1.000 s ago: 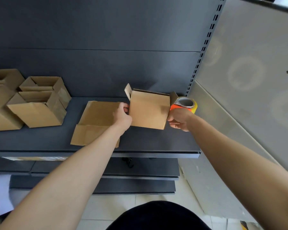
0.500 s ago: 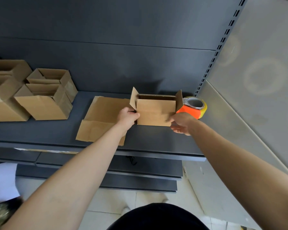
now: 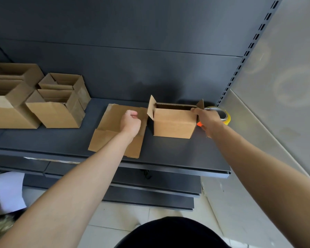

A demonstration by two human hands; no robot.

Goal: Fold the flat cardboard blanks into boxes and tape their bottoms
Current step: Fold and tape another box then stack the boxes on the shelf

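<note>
A small folded cardboard box (image 3: pixel 174 123) stands upright on the dark shelf (image 3: pixel 168 151), its top flaps open. My right hand (image 3: pixel 207 120) grips the box's top right corner, fingers over the rim. Just behind that hand an orange and yellow tape dispenser (image 3: pixel 222 115) lies on the shelf, partly hidden. My left hand (image 3: pixel 131 122) hovers curled in a fist above the flat cardboard blanks (image 3: pixel 115 140), holding nothing and apart from the box.
Several finished open boxes (image 3: pixel 55 111) stand in a group at the shelf's left end. A perforated upright (image 3: pixel 240 65) and a grey wall panel (image 3: pixel 276 86) close off the right side. Lower shelves and a tiled floor lie below.
The box was turned upright and set on the shelf. My left hand let go of it and drew back left over the blanks. My right hand moved up to the top right corner.
</note>
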